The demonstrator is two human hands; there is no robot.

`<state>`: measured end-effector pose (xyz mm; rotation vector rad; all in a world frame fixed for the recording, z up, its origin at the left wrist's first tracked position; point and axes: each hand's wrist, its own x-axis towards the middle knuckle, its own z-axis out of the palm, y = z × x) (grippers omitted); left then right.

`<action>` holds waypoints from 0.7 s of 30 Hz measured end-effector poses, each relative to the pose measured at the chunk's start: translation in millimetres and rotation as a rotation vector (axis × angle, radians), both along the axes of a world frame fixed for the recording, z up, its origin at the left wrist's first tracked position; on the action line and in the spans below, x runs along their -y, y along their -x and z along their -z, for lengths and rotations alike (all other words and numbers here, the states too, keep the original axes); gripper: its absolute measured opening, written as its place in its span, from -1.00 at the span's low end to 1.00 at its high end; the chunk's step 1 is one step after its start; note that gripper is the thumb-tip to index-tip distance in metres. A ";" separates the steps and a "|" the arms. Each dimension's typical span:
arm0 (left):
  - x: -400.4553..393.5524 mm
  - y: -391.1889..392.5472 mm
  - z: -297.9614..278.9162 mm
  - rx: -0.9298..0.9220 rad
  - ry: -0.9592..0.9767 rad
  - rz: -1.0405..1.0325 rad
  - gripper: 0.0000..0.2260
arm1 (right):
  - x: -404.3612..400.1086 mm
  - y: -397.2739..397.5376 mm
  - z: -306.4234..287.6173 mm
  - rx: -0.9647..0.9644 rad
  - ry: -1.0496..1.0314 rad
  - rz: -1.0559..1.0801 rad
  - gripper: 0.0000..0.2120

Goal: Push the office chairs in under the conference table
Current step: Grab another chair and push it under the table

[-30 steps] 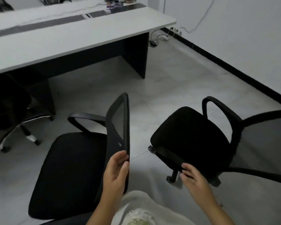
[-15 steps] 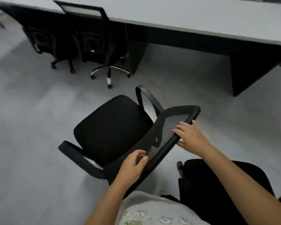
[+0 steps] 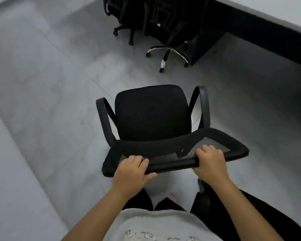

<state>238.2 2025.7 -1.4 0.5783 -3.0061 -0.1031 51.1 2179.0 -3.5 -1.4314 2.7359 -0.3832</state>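
Head view: the mesh backrest (image 3: 174,153) is now gripped by both the left hand (image 3: 132,173) and right hand (image 3: 210,164) — squared toward the conference table (image 3: 261,26), upper right, ready for pushing.

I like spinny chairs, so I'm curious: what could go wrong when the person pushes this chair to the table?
The chair could bump the chair with the shiny base already parked at the table if it rolls that way. Its armrests might knock the table edge if they turn out too tall. Both the left hand and right hand grip the backrest top, so a hard shove might tip it.
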 end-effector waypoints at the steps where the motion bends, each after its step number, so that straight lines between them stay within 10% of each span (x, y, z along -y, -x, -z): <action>1: 11.0 -7.7 0.5 0.004 0.007 0.007 -0.36 | 4.4 -9.5 1.8 0.015 0.001 -0.027 -0.63; 9: 106.2 -55.1 -9.4 -0.008 0.085 0.207 -0.33 | 24.1 -45.6 15.1 -0.028 0.001 -0.346 -0.49; 21: 203.1 -32.3 17.6 -0.355 0.181 0.486 -0.55 | 74.8 -99.1 18.4 -0.169 0.076 0.006 -0.65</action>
